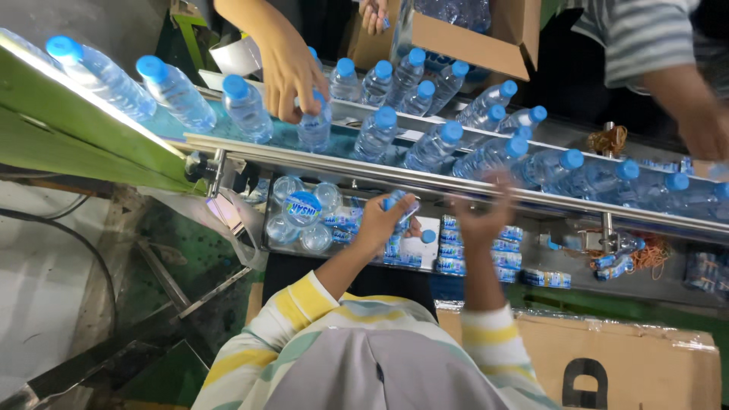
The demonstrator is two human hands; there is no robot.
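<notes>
Left hand (380, 222): fingers closed around a small blue-capped water bottle (401, 206); keep it firm, upright.
Right hand (480, 216): fingers spread, empty, near the conveyor rail (425, 181).
Far bottles (433, 144): avoid knocking them.

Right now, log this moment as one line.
left hand: holds small bottle | right hand: raised at conveyor rail, empty
</notes>
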